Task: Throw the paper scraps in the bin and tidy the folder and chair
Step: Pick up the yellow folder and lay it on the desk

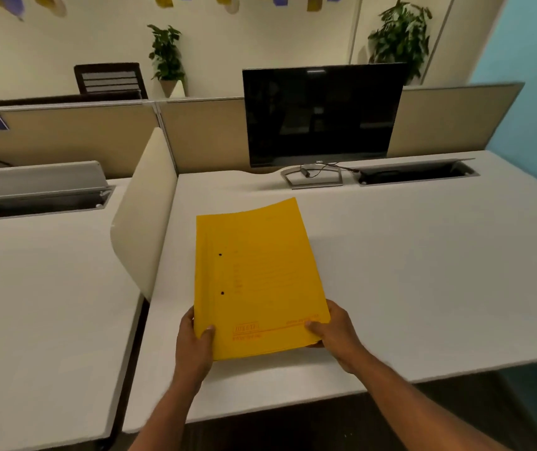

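Dark monitor point(322, 113) — two plants point(166, 53)

Left hand point(195, 340) and right hand point(334, 332) extended forward, thumbs on top, each pinching folder point(257, 278) near corner.

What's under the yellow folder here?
The white desk lies beneath the folder, which both hands, left and right, grip at its near corners. Anything directly under the folder, or inside it, is covered.

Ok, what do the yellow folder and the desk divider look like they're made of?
Yellow folder: thin matte card, seemingly; it bows slightly and has two punched holes. Desk divider: smooth cream panel with a rounded edge, possibly plastic or laminated board; the view can't settle which.
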A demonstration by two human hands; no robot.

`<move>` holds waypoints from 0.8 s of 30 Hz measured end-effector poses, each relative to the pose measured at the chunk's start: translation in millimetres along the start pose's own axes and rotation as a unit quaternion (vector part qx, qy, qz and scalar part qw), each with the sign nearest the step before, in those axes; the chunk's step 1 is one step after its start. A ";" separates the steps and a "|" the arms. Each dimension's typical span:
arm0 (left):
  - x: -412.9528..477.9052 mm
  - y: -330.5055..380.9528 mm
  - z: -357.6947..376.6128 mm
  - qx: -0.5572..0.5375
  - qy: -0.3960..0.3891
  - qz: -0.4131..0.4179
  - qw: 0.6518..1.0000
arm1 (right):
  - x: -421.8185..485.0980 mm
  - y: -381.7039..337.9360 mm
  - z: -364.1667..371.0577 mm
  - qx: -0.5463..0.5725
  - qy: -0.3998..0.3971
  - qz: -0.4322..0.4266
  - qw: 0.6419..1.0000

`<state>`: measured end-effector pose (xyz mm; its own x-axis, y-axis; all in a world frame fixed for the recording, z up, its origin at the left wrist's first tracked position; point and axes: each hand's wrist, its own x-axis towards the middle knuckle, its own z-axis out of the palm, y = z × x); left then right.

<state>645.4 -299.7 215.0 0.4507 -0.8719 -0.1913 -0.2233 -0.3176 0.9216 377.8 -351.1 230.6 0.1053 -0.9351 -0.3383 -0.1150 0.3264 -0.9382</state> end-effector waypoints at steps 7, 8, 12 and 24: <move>79.8 18.8 -3.8 0.011 0.009 -0.015 1.000 | 83.4 -29.8 23.2 -0.024 -0.026 0.006 0.999; 90.5 20.8 -2.7 0.017 0.006 -0.016 1.000 | 95.2 -33.7 24.6 -0.033 -0.026 0.005 0.999; 129.2 28.4 4.5 0.031 0.012 -0.004 0.999 | 137.0 -47.6 28.3 -0.049 -0.032 -0.001 0.998; 235.3 52.5 15.2 0.090 0.037 0.011 0.995 | 238.6 -83.7 40.5 -0.074 -0.050 -0.006 0.996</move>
<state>726.7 -527.2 213.3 0.5055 -0.8514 -0.1400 -0.3818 -0.3662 0.8486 452.6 -596.0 225.5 0.2048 -0.9177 -0.3404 -0.2568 0.2853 -0.9234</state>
